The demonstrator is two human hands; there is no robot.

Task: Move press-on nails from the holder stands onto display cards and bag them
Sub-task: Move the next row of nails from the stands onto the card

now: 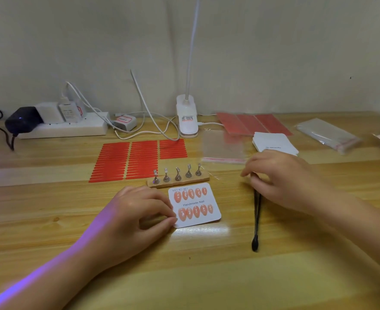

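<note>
A white display card printed "Handmade Nail" lies in the middle of the wooden table and carries two rows of peach press-on nails. My left hand pinches the card's lower left edge with thumb and fingertips. Just behind the card stands a wooden holder base with several metal stands, their tops looking bare. My right hand is blurred, its fingers curled over the tip end of black tweezers that lie on the table; a grip cannot be made out. A clear bag lies flat behind the holder.
Red adhesive strip sheets lie left of the holder. A stack of blank cards, pink sheets and a pile of clear bags sit at the back right. A clip lamp, cables and a power strip line the wall.
</note>
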